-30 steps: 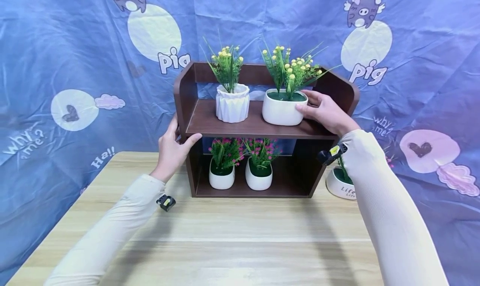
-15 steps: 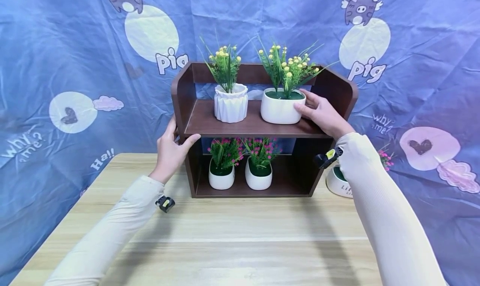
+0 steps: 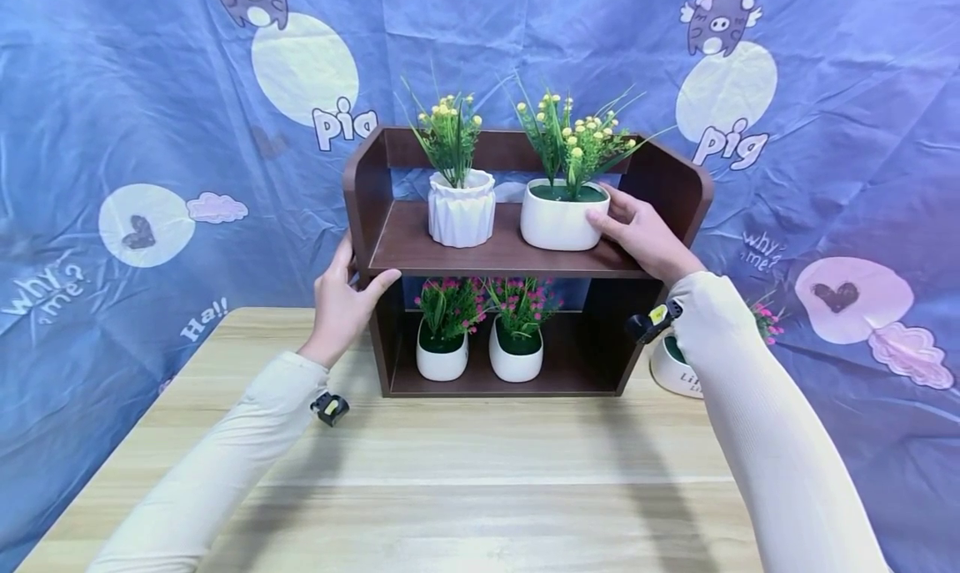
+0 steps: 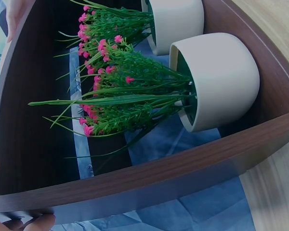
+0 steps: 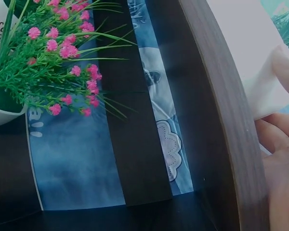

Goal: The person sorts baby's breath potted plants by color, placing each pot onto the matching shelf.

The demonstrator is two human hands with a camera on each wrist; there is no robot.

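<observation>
Head view is showing bright, even, sharp lighting with edges bending slightly, while both wrist views are looking dim, bluish and close-up soft.

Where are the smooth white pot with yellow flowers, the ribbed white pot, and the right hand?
smooth white pot with yellow flowers (image 3: pixel 557 223), head view, front wall of the pot.
ribbed white pot (image 3: pixel 461 217), head view, middle of its ribbed wall.
right hand (image 3: pixel 641 231), head view, back of the hand.

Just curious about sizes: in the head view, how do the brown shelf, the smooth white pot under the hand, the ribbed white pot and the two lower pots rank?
1. Brown shelf
2. Smooth white pot
3. Ribbed white pot
4. Lower pots: alike, unranked.
</observation>
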